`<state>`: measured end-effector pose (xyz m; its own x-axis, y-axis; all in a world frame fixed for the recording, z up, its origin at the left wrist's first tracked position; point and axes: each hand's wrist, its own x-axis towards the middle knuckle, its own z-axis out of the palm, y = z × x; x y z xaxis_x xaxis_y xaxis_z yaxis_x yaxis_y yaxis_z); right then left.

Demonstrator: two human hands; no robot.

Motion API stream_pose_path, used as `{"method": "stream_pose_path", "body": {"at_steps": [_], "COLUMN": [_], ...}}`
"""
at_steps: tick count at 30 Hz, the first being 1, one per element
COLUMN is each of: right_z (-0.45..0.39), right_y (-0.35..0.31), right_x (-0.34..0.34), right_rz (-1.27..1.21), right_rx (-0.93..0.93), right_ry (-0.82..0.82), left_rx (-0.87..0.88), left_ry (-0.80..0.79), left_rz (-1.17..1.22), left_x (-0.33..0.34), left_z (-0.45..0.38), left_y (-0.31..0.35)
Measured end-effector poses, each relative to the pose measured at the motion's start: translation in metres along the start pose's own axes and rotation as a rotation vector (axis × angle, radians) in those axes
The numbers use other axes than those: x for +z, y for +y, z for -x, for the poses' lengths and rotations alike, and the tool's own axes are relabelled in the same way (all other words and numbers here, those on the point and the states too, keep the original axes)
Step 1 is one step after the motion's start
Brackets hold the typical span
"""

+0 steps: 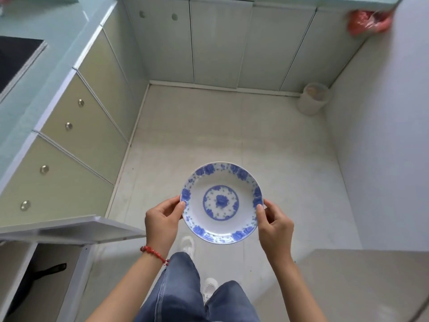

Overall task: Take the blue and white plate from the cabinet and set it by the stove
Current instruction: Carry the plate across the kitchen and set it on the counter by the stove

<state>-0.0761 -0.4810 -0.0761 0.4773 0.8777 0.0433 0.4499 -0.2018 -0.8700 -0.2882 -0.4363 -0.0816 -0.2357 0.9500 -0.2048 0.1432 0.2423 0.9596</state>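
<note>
The blue and white plate (221, 202), round with a flower pattern on its rim and centre, hangs level over the kitchen floor in front of me. My left hand (162, 223) grips its left rim, thumb on top. My right hand (274, 225) grips its right rim the same way. The black stove (16, 59) is set into the pale countertop (46, 73) at the far left. The cabinet (30, 275) at lower left stands with its door (76, 230) swung open, and a dark pan handle shows inside.
Closed cabinet doors with round knobs (69, 145) run along the left and the far wall. A small white bin (313, 98) sits in the far right corner. A red plastic bag (369, 20) hangs at upper right. A white wall bounds the right side.
</note>
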Motion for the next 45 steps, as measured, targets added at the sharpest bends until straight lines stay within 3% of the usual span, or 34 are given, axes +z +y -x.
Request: {"method": "stream_pose_path", "body": {"at_steps": [22,35,45], "right_z": [-0.372,-0.617,-0.773], "right_y": [-0.054,-0.075,-0.097], "right_x": [0.107,0.144,0.199], "right_rz": [-0.038,-0.037,-0.075], "right_rx": [0.02,-0.082,-0.098], "right_ry": [0.092,-0.019,-0.098], "left_rx": [0.009,-0.008,-0.023], "left_ry": [-0.072,0.092,0.158], "left_rz": [0.055,0.088,0.123], "left_x": [0.15,0.262,0.311], "left_z": [-0.349,-0.525,-0.665], "left_y": [0.116,0.179,0.217]}}
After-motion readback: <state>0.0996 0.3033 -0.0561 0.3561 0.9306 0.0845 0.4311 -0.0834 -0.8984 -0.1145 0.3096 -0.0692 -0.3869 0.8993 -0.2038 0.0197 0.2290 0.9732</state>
